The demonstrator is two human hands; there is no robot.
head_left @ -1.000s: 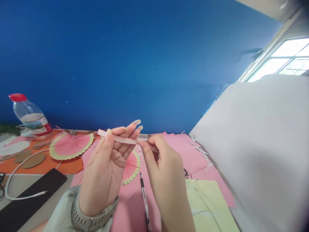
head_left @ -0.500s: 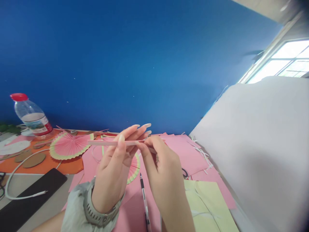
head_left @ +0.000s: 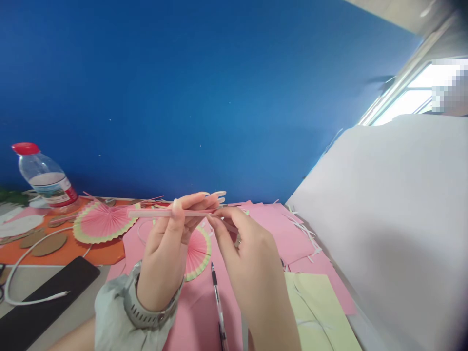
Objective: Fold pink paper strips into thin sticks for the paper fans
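A narrow folded strip of pink paper [head_left: 149, 213] is held level between my two hands, above the table. My left hand [head_left: 171, 239] has its thumb pressed on the strip near the middle, with the fingers stretched behind it. Thumb and forefinger of my right hand [head_left: 252, 248] pinch the strip's right end, which they partly hide. Below and behind the hands lies a round pink pleated paper fan [head_left: 197, 253] with a yellow-green edge. Another such fan [head_left: 104, 224] lies to the left.
A black pen [head_left: 218, 307] lies between my forearms on pink paper. Yellow paper [head_left: 318, 302] is at the right. Left are a red-capped bottle [head_left: 51, 180], cardboard discs [head_left: 49, 244], a white cable [head_left: 14, 273] and a dark flat slab [head_left: 54, 302]. A white panel [head_left: 395, 204] borders the right.
My left hand has shifted slightly left and tilted along the strip. The right hand keeps its pinch at the right end. The view has moved a little.
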